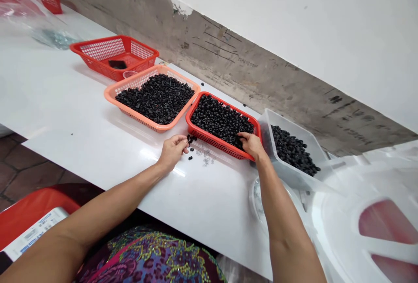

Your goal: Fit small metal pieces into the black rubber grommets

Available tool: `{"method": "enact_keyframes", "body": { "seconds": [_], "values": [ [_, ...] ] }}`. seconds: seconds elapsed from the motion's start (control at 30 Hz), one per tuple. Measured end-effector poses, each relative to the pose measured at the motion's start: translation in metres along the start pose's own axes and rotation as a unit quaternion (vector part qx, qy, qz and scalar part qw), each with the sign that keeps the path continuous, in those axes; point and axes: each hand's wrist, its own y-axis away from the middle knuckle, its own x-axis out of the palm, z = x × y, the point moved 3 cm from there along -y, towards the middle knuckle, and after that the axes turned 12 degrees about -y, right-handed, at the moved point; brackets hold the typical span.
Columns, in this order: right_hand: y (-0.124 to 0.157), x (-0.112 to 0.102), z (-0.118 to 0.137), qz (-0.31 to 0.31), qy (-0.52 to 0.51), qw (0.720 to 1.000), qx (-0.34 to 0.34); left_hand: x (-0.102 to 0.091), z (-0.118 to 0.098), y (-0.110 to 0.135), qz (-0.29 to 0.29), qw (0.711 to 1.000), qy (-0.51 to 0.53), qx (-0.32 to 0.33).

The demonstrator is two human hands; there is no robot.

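Half hidden behind the right forearm, a clear round plastic tub [256,193] is sitting on the near side of the red rectangular plastic basket [212,138]. Just before that basket, the left hand [173,149] is holding thumb and fingertips together beside loose black pieces [190,158]; whether they are gripping one I cannot tell. Tiny clear pieces [206,159] are lying there, too small to identify. The right hand [252,143] is dipping into the basket's small black rings [218,117], fingertips hidden, their grip impossible to tell. Right of the basket, a translucent plastic bin [290,172] is holding black pieces; left, a peach plastic basket [110,93] is holding more. Farthest leftward, a blurred clear plastic bag [55,38] is running out of frame.
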Motion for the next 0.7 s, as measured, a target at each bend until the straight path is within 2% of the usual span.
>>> {"method": "enact_keyframes", "body": {
  "seconds": [0.17, 0.3, 0.43, 0.5, 0.57, 0.63, 0.7],
  "values": [
    [0.003, -0.005, 0.003, -0.062, -0.004, 0.998, -0.002, 0.002, -0.001, 0.002, 0.006, 1.0, 0.0, 0.0],
    [0.002, -0.007, 0.003, -0.082, -0.013, 0.997, -0.001, 0.001, 0.0, 0.002, 0.012, 1.0, -0.001, 0.001],
    [0.01, -0.017, 0.012, -0.124, -0.04, 0.991, 0.004, 0.001, -0.001, 0.002, 0.012, 1.0, -0.003, 0.002],
    [0.028, -0.022, 0.027, -0.159, -0.083, 0.983, -0.027, 0.001, -0.002, 0.003, 0.012, 1.0, 0.001, 0.001],
    [0.056, -0.019, 0.046, -0.164, -0.116, 0.976, -0.088, 0.001, -0.005, 0.005, 0.016, 1.0, 0.001, -0.001],
    [0.088, -0.002, 0.062, -0.122, -0.121, 0.975, -0.143, 0.001, -0.007, 0.007, 0.021, 1.0, -0.003, -0.005],
    [0.114, 0.024, 0.069, -0.065, -0.115, 0.978, -0.162, 0.002, -0.006, 0.01, 0.028, 1.0, -0.007, -0.009]
  ]
}}
